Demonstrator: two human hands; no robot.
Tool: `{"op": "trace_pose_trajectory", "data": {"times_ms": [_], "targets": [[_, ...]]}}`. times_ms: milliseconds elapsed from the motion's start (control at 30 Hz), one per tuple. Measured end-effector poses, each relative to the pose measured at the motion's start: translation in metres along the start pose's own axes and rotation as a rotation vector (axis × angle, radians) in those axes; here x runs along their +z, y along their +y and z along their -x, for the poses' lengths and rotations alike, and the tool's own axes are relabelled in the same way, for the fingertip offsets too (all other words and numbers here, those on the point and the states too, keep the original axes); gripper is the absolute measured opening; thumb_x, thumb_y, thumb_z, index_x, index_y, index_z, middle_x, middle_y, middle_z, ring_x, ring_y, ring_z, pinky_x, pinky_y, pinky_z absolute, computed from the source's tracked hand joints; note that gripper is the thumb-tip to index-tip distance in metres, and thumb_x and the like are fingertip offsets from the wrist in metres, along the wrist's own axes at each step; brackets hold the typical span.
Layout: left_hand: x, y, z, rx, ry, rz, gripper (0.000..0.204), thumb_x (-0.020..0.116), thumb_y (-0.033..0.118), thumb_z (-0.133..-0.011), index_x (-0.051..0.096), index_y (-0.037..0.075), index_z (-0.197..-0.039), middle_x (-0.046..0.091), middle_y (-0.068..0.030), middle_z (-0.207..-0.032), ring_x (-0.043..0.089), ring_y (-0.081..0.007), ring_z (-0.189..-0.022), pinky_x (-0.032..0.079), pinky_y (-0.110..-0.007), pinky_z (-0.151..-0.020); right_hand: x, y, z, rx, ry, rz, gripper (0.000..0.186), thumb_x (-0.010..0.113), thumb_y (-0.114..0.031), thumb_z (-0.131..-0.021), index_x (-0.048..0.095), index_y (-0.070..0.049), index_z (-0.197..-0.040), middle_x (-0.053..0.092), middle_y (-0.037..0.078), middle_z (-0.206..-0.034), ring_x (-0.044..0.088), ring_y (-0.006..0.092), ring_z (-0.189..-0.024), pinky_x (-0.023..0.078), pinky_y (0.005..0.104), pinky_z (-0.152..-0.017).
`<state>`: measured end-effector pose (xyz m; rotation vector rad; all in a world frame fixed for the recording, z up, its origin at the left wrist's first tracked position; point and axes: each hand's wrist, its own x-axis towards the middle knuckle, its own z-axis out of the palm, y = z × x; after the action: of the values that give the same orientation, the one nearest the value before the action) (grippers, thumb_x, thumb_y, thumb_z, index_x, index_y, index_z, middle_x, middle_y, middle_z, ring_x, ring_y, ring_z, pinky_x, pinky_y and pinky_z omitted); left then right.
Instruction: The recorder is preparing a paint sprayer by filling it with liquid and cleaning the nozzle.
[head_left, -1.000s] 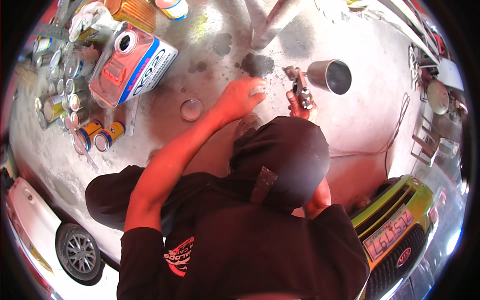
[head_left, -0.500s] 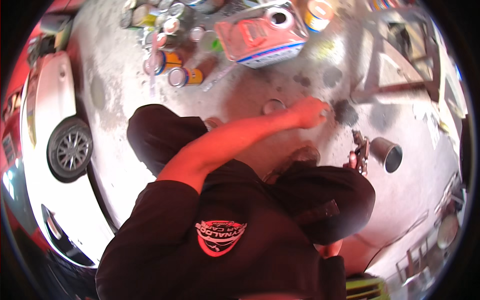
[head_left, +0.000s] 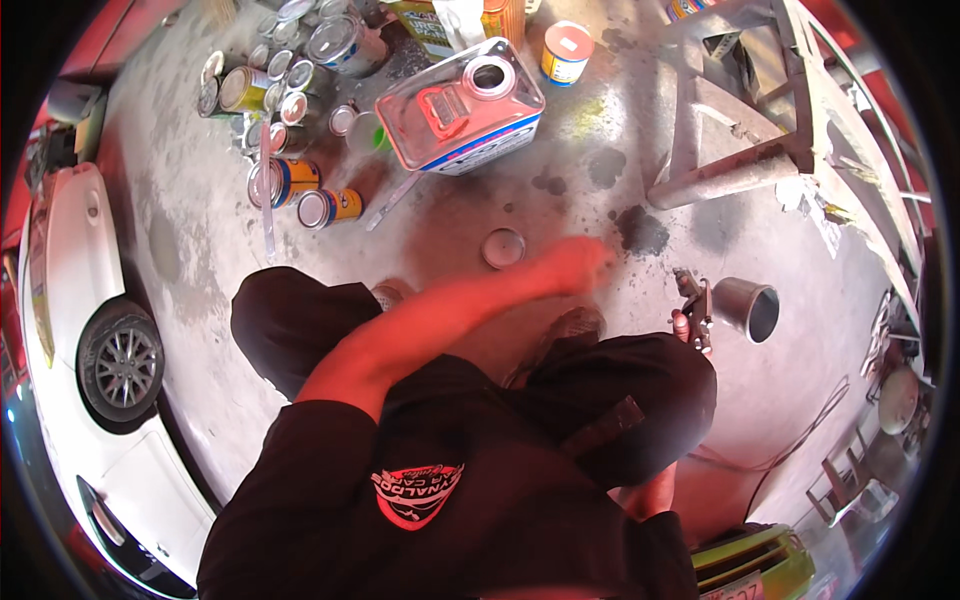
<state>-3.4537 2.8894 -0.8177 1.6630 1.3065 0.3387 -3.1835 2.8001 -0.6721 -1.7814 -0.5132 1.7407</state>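
Note:
My left hand (head_left: 592, 263) reaches across in front of me over the floor, beside a dark wet stain (head_left: 641, 231). Motion blurs its fingers, so I cannot make out whether they hold anything. A small round tin (head_left: 503, 248) sits just to the left of that hand. Past my right knee, my right hand (head_left: 682, 326) is closed around a dark metal spray gun (head_left: 694, 297); my knee hides most of that hand. Close by on the right is an open metal cup (head_left: 742, 308), its dark inside facing outward.
A large rectangular metal can (head_left: 455, 112) stands ahead, with several paint tins (head_left: 290, 182) to its left and another tin (head_left: 567, 52) to its right. A metal stand (head_left: 735, 180) occupies the far right. A white car (head_left: 75, 270) is at the left; a cable (head_left: 800, 440) lies at the right.
My view has swung, so most things sit further left and mostly lower. The left hand is now more smeared by motion. My right hand still holds the spray gun near the cup.

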Motion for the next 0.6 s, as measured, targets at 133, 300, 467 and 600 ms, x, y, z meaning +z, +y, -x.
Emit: {"op": "trace_pose_trajectory", "data": {"times_ms": [133,300,467,600], "targets": [[0.043,0.044,-0.007,0.024,-0.161,0.364,0.038,0.069,0.027,-0.087,0.070,0.004,-0.118,0.072,-0.0207,-0.108,0.069,-0.0340,-0.101,0.051,-0.041,-0.094,0.039,-0.022,-0.098,-0.388,0.227,0.204,0.040,0.069,-0.037,-0.092,0.066,-0.006,-0.117,0.066,0.006,-0.087,0.056,0.0139,-0.065,0.043,0.0317,-0.055],[0.071,0.069,-0.029,-0.149,-0.341,0.983,0.030,0.066,0.014,-0.090,0.068,-0.006,-0.113,0.071,-0.0120,-0.104,0.066,-0.0167,-0.093,0.051,-0.031,-0.084,0.054,-0.038,-0.117,-0.307,0.259,0.040,0.046,0.071,-0.042,-0.093,0.063,-0.006,-0.119,0.070,0.008,-0.103,0.059,0.0162,-0.064,0.044,0.0306,-0.048],[0.075,0.072,-0.028,-0.326,-0.321,1.200,0.032,0.066,0.015,-0.094,0.064,-0.005,-0.119,0.070,-0.0094,-0.102,0.066,-0.0143,-0.093,0.052,-0.029,-0.082,0.058,-0.044,-0.123,-0.301,0.329,-0.149,0.041,0.070,-0.038,-0.095,0.061,-0.003,-0.114,0.068,0.008,-0.097,0.059,0.0171,-0.059,0.045,0.0295,-0.046],[0.085,0.071,-0.030,-0.322,-0.375,1.193,0.032,0.063,0.019,-0.098,0.062,-0.003,-0.120,0.069,-0.0085,-0.102,0.066,-0.0136,-0.093,0.052,-0.029,-0.082,0.051,-0.038,-0.128,-0.303,0.380,-0.110,0.044,0.071,-0.042,-0.094,0.063,-0.003,-0.114,0.070,0.007,-0.096,0.059,0.0163,-0.058,0.044,0.0298,-0.045]]}}
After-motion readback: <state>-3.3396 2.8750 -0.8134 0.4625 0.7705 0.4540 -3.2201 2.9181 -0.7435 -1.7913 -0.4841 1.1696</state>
